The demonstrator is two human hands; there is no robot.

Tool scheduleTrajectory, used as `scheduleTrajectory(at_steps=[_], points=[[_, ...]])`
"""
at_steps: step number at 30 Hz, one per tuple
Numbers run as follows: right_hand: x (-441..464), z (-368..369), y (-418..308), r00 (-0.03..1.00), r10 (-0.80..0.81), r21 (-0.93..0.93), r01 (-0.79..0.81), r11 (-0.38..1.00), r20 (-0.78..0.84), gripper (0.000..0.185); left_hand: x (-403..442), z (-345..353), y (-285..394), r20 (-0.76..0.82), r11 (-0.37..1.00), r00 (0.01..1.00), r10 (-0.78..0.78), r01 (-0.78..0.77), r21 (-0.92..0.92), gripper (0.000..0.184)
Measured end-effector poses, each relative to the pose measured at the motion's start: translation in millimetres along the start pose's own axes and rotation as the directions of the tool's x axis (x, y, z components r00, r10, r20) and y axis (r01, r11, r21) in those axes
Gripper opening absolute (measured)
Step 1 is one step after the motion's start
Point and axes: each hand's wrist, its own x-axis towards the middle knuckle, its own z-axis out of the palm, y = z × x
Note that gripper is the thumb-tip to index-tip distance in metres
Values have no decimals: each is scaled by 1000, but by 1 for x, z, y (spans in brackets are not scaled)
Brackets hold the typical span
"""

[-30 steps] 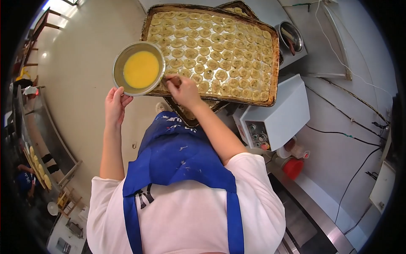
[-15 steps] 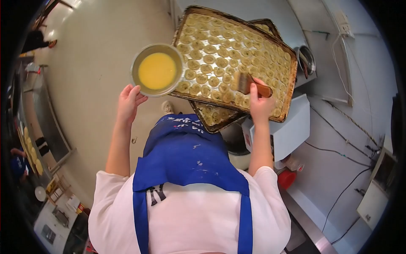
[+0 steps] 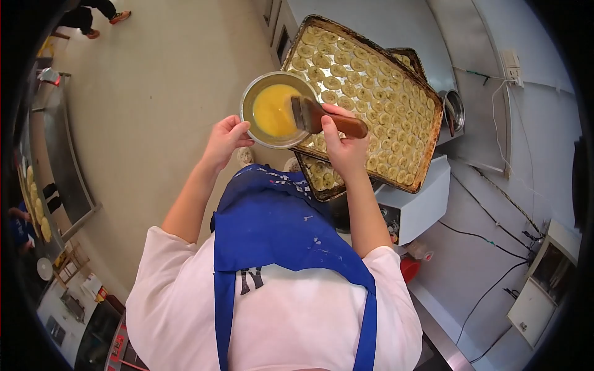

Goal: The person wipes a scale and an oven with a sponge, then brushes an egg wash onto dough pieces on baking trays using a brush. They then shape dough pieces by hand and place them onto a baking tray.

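My left hand (image 3: 227, 141) grips the rim of a round metal bowl (image 3: 246, 111) at its lower left. Yellow liquid (image 3: 272, 111), looking like beaten egg, fills part of it. In my right hand (image 3: 344, 145) is a wide pastry brush (image 3: 340, 125) with a brown wooden handle; its bristle end dips into the liquid at the bowl's right side. Beyond the bowl lies a baking tray (image 3: 426, 175) covered in rows of small round flat dough pieces (image 3: 377, 105). The bowl overlaps the tray's left edge.
A second tray (image 3: 322, 196) with more dough pieces sticks out underneath, turned at an angle. A metal pot (image 3: 453, 111) stands right of the trays. Cables (image 3: 495, 216) hang along the right wall. Another person's legs (image 3: 93, 15) show at the upper left.
The brush has gone from over the dough pieces leftward into the bowl. My left hand and the bowl now appear further right, overlapping the tray more. The whole view has shifted somewhat.
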Motion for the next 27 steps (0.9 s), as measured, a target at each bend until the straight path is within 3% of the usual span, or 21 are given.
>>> scheduleTrajectory(at_steps=[2, 6, 7, 10, 11, 12, 14, 17, 20, 21, 22, 24, 26, 27], points=[[-5, -4, 10, 995, 102, -1, -102, 995, -14, 19, -1, -2, 3, -21, 999, 1000, -5, 5, 36, 13], [-10, -11, 15, 966, 129, 143, -99, 985, -223, 20, -10, -22, 9, -87, 995, 996, 29, -21, 97, 12], [-13, -13, 23, 967, 59, 95, -37, 995, -248, 20, -12, -29, 12, -102, 995, 994, 35, -25, 98, 12], [-36, -16, 47, 965, 224, 81, -214, 973, -138, 20, -14, -51, 16, -146, 991, 987, 66, -48, 123, 12], [-46, -10, 76, 979, 177, 26, -175, 984, -97, 21, -16, -53, 20, -190, 992, 979, 73, -51, 118, 11], [-51, -8, 79, 963, 270, 10, -270, 963, -10, 22, -18, -56, 22, -198, 991, 978, 71, -46, 124, 11], [-57, -14, 87, 963, 261, -153, -248, 957, 67, 22, -17, -59, 28, -205, 989, 976, 76, -49, 137, 11], [-70, -64, 94, 956, 290, -146, -294, 945, -46, 21, -19, -61, 35, -222, 993, 972, 83, -61, 104, 11], [-85, -149, 92, 951, 219, -457, -297, 838, -217, 20, -18, -63, 36, -233, 996, 968, 89, -79, 48, 9], [-90, -177, 92, 944, 192, -629, -322, 708, -268, 17, -19, -63, 36, -241, 996, 966, 93, -88, 31, 9], [-94, -194, 97, 957, -8, -746, -219, 628, -288, 16, -19, -63, 36, -250, 996, 964, 91, -85, 35, 9], [-93, -204, 100, 966, -15, -916, -240, 321, -258, 14, -17, -61, 37, -262, 996, 961, 91, -82, 48, 9], [-72, -159, 90, 988, -92, -929, -83, 361, -124, 15, -16, -58, 37, -252, 995, 963, 99, -95, 25, 10], [-63, -127, 82, 996, -49, -878, -47, 476, -80, 15, -17, -58, 36, -249, 995, 964, 97, -97, 15, 10]])
